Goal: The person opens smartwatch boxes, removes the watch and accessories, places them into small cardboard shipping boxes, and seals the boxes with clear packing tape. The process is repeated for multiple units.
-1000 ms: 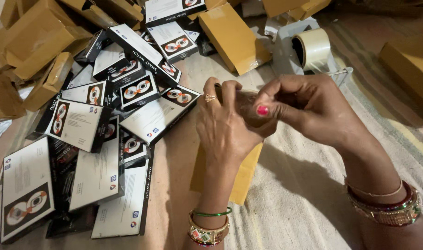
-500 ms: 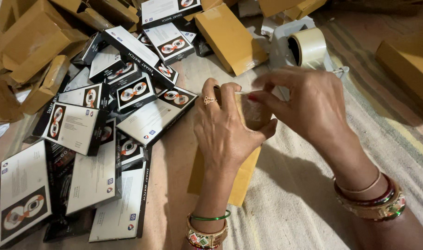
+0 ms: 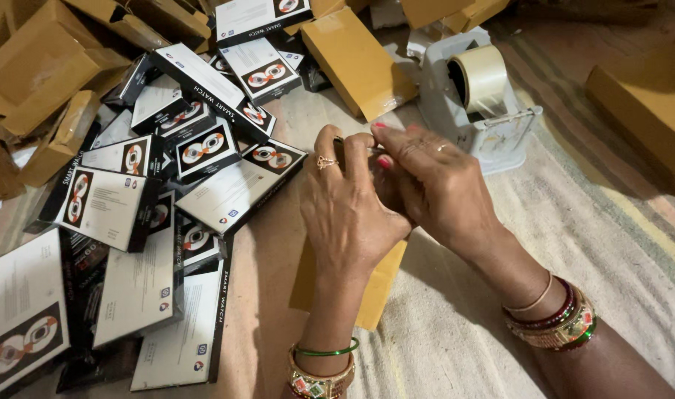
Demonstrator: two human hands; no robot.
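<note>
A heap of black-and-white product boxes (image 3: 204, 159) covers the floor beside a tape dispenser (image 3: 479, 103). Above a flat brown box (image 3: 378, 284), the left hand (image 3: 352, 214) and right hand (image 3: 433, 185) meet, fingers pinched together; what they grip is hidden.

Product boxes (image 3: 130, 214) lie heaped left of the hands; the tape dispenser (image 3: 479, 103) stands behind them.
</note>
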